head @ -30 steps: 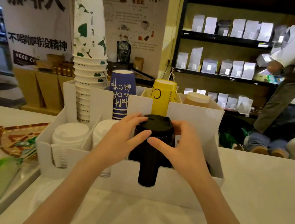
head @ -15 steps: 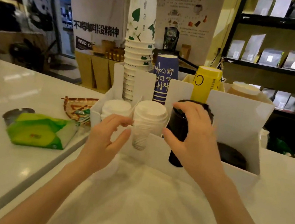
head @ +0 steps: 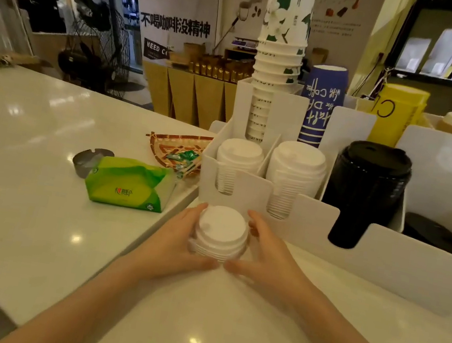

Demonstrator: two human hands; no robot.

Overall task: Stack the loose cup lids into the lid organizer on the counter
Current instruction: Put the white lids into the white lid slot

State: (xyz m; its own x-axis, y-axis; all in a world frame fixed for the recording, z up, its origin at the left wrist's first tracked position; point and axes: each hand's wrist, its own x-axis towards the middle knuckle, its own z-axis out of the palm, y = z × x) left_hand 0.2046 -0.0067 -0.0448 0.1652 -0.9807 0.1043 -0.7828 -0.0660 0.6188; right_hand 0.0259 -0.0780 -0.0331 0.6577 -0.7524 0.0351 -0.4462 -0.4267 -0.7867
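A short stack of loose white lids [head: 221, 232] sits on the counter just in front of the white lid organizer [head: 312, 221]. My left hand [head: 177, 241] cups its left side and my right hand [head: 268, 253] cups its right side, fingers curled around it. Inside the organizer stand two stacks of white lids [head: 239, 161] [head: 295, 174] and a tall stack of black lids [head: 368, 189]. A lower pile of black lids [head: 432, 236] lies in the rightmost slot.
Stacks of paper cups [head: 280, 54] [head: 321, 103] [head: 397, 116] stand in the organizer's back row. On the lower counter to the left lie a green tissue pack [head: 127, 183], a grey ashtray [head: 87, 158] and a woven tray [head: 177, 149].
Both hands left the black lid stack in the organizer and came down to the counter, where they now close around a loose stack of white lids. The view swung left.
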